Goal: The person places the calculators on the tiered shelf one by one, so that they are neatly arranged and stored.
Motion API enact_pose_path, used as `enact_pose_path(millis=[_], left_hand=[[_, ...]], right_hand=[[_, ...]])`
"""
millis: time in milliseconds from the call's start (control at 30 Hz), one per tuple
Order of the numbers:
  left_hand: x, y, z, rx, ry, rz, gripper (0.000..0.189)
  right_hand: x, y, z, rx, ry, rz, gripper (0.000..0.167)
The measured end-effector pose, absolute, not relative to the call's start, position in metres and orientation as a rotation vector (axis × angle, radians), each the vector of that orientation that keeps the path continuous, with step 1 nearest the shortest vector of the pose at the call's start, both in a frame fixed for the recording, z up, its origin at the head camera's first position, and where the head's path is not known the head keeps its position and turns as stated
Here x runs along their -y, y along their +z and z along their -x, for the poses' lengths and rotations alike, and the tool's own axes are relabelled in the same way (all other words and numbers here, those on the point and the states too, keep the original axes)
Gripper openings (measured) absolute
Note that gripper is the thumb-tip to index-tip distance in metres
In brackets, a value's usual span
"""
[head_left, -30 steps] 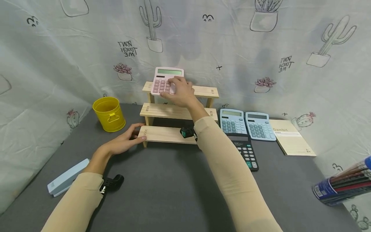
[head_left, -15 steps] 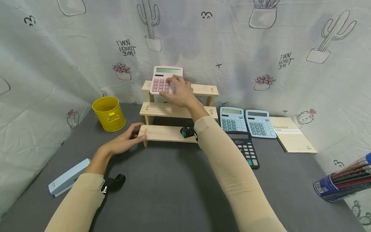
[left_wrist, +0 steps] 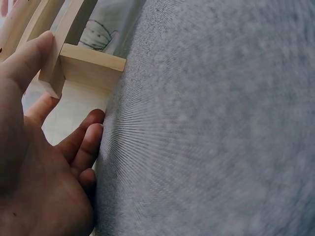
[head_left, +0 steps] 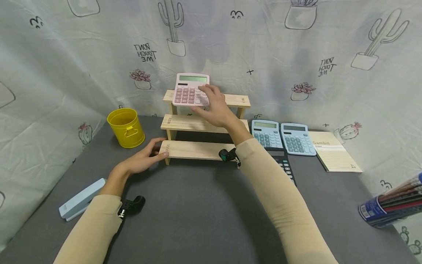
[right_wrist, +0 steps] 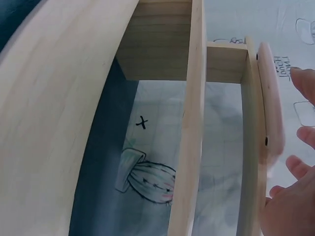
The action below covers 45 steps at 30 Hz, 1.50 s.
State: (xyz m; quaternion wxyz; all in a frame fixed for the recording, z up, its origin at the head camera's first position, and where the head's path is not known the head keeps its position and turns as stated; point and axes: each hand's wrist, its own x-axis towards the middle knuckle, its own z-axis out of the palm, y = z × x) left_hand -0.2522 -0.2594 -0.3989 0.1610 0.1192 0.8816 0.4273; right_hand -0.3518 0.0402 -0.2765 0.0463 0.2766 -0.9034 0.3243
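Note:
A three-step wooden shelf stand (head_left: 194, 149) stands against the back curtain. A pink calculator (head_left: 186, 88) lies on its top step, screen facing me. Over the calculator's right side is my right hand (head_left: 217, 110), fingers spread. In the right wrist view, a gap shows between its fingertips (right_wrist: 298, 78) and the calculator (right_wrist: 271, 103). My left hand (head_left: 140, 162) pinches the left end of the bottom step. Its thumb lies on the board (left_wrist: 59, 54) and its index finger at the end, while the other fingers curl beside the grey table top.
A yellow bucket (head_left: 126, 128) stands left of the stand, and a light blue stapler (head_left: 80, 200) lies by the left sleeve. To the right are two blue calculators (head_left: 298, 140), a black calculator (head_left: 282, 159) partly behind the right arm, a notepad (head_left: 336, 152) and a pencil tub (head_left: 372, 212).
My right hand has let go of the pink calculator and shifted slightly right, fingers opening. The calculator stays on the top step. My left hand keeps its place.

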Motion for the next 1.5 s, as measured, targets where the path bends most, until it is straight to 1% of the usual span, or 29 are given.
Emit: enact_pose_path(millis=[233,633,967,1267,1500], left_hand=[[0.255,-0.4,0.252,-2.522,1.215,-0.333,0.079],[0.252,-0.394,0.256,-2.525,1.222,-0.357,0.08],[0.259,-0.395,0.253,-2.519,1.177,-0.363,0.08],[0.259,-0.399,0.253,-2.538,1.158,-0.345,0.078],[0.253,-0.388,0.256,-2.572,1.072,-0.387,0.079]], right_hand=[[-0.072,-0.276,0.335,2.725,0.92,-0.919,0.078],[-0.128,-0.272,0.303,2.749,0.785,-0.868,0.082],[-0.169,-0.295,0.283,2.759,0.752,-0.849,0.083],[-0.203,-0.31,0.275,2.782,0.729,-0.811,0.081],[-0.221,-0.318,0.27,2.775,0.744,-0.763,0.082]])
